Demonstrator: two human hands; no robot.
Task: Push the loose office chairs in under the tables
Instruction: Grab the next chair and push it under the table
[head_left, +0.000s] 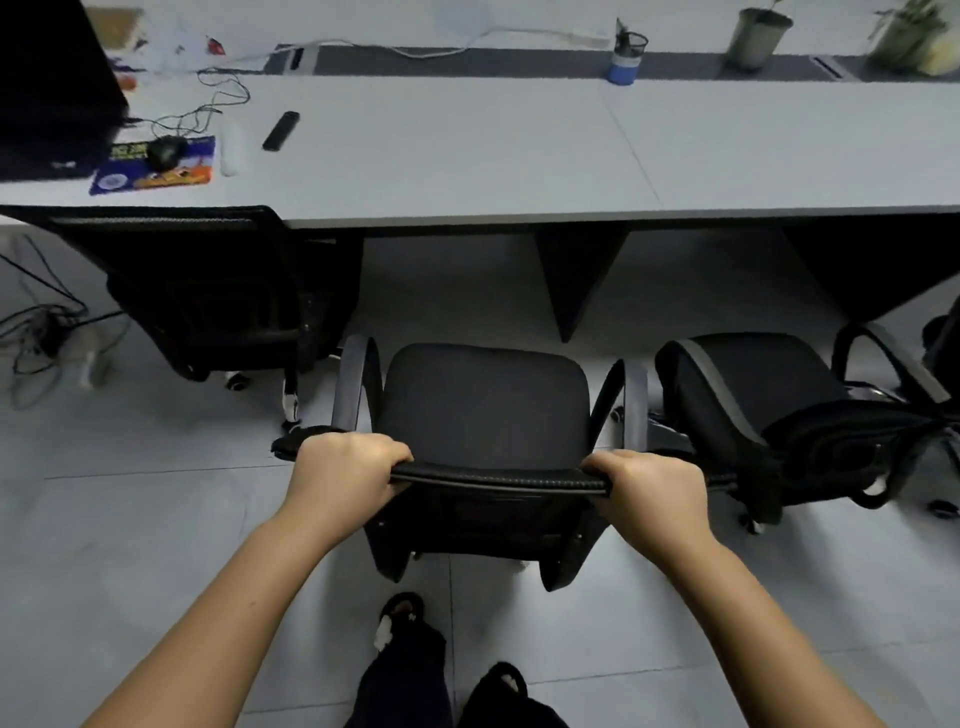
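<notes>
A pale grey tiled floor (130, 519) is seen from above, with a long grey table (467, 156) running left to right across the top of the head view. On the table are set a mouse (166, 149) on a colourful mouse pad (156, 176), a dark remote (281, 131) and a blue pen holder (626, 60).

A black office chair (485, 410) stands on the floor just short of the table edge — its seat faces the table, its backrest top running left to right. That top edge is gripped by the left hand (345, 470) and the right hand (649, 491), fingers curled over it. A second chair (208, 291) is tucked under at left; a third chair (769, 415) stands loose at right.
</notes>
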